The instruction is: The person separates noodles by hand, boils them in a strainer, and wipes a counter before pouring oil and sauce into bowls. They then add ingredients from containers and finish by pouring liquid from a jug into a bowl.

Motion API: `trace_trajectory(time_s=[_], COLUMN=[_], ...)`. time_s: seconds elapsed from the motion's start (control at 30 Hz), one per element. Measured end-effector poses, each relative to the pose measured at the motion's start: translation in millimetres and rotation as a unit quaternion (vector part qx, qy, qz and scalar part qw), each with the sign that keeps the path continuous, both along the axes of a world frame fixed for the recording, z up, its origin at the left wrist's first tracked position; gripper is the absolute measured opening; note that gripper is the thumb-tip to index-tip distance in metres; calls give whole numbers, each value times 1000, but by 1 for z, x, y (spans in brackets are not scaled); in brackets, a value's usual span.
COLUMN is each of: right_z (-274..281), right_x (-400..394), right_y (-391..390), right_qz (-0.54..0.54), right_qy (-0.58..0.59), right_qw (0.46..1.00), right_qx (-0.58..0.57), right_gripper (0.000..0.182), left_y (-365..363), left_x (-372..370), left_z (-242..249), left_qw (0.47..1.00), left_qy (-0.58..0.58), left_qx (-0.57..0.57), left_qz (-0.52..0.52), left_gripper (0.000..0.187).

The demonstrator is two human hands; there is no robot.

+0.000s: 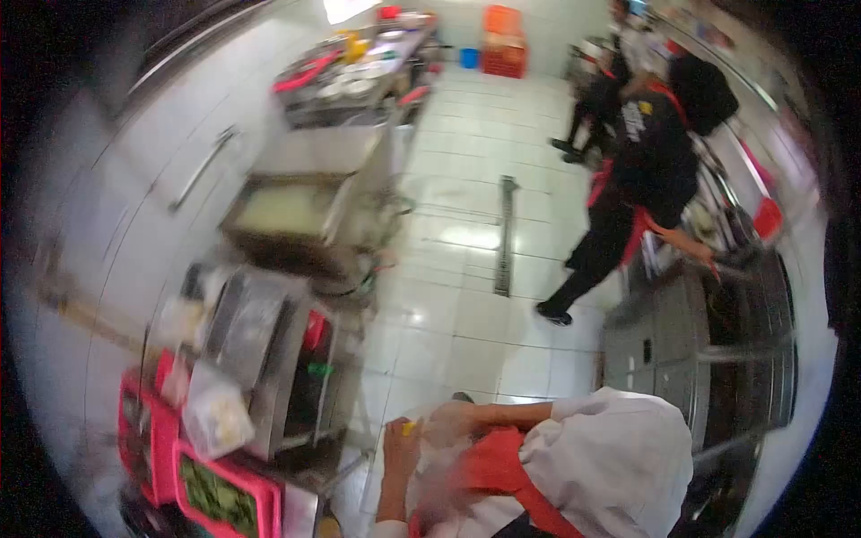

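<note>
My left hand [401, 448] is raised in front of my body at the bottom centre, its fingers closed around a small yellow object [409, 429] that is too small to name. Just to its right, my right hand [453, 421] reaches in from a white sleeve [610, 439]. Motion blur smears its fingers, and I cannot make out whether it holds anything. Below both hands hangs a red apron [493, 471].
Pink trays [269, 489], one with green leaves, and a plastic bag [218, 417] stand lower left beside a steel counter [296, 359]. A steel basin [291, 211] is beyond. People in dark clothes [659, 161] stand right by a steel cabinet [659, 332].
</note>
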State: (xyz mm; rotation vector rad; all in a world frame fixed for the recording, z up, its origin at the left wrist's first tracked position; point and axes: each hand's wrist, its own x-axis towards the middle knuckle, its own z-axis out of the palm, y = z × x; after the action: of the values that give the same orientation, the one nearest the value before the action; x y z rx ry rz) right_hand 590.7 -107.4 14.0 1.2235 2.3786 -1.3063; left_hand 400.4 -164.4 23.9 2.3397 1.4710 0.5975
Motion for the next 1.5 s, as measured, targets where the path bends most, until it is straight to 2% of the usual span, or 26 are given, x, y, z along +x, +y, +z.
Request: trace_trajectory(time_s=[0.03,0.07,0.1,0.17,0.27,0.33,0.4,0.43,0.5,0.53,0.6,0.63,0.67,0.7,0.77,0.83,0.9,0.97,1.03,1.1,1.2,1.3,1.37,1.43,1.47,1.5], right_z=[-2,-22,2,59,91,99,83,70,58,66,67,56,46,37,29,53,78,85,93,99,105,120,131,143,150,157], right_x=[21,38,52,80,118,141,156,159,172,179,202,218,225,233,266,293,318,340,360,387,432,471,492,506,512,516], right_y=[10,21,33,57,94,130,163,179,219,238,281,305,324,344,378,409,440,471,510,554,622,697,750,796,818,838], right_qz=[-34,-123,-180,-276,-347,-281,-304,-318,-316,-348,-382,-348,-335,-321,-411,-431,-432,-412,-467,-473,-513,-549,-488,-421,-420,-363], right_qy=[-11,132,188,308,305,239,261,284,275,224,171,140,123,106,123,157,141,161,190,196,221,234,249,279,284,299], right_qw=[999,984,965,910,886,924,904,883,876,883,887,902,907,911,846,825,838,833,805,796,777,764,796,819,817,831], right_qx=[-25,-13,-14,-7,-43,100,149,198,238,220,196,212,223,234,316,330,303,332,314,323,292,245,255,274,275,296], right_gripper=[47,45,48,56,47,39,36,34,33,30,28,26,25,24,24,21,33,32,33,36,39,38,35,35,35,35], left_y=[32,65,91,137,200,253,298,318,373,395,440,469,486,511,553,590,633,672,711,751,801,860,890,930,950,962], left_x=[14,27,21,48,82,98,110,128,147,167,207,218,236,246,276,299,322,349,381,408,445,464,480,490,493,498], left_z=[1,2,3,28,60,41,8,24,12,20,41,32,64,66,68,79,94,99,110,125,134,135,145,155,163,184], left_qw=[999,997,993,988,971,964,960,961,957,958,937,919,933,933,890,881,858,856,879,885,923,902,911,914,916,916], left_qy=[-4,25,-16,-6,43,51,101,127,71,66,241,268,217,211,5,30,96,99,131,119,146,115,143,231,271,274], left_qx=[31,17,33,35,6,16,19,1,12,14,-74,1,-38,-31,51,65,100,108,12,48,33,29,19,26,10,11], left_qz=[-32,-70,-115,-149,-235,-262,-259,-246,-280,-278,-243,-289,-285,-290,-454,-468,-495,-495,-458,-448,-354,-415,-386,-334,-296,-294], left_gripper=[35,31,30,33,37,38,38,36,35,35,39,42,35,35,37,42,57,51,46,44,43,43,43,44,46,46])
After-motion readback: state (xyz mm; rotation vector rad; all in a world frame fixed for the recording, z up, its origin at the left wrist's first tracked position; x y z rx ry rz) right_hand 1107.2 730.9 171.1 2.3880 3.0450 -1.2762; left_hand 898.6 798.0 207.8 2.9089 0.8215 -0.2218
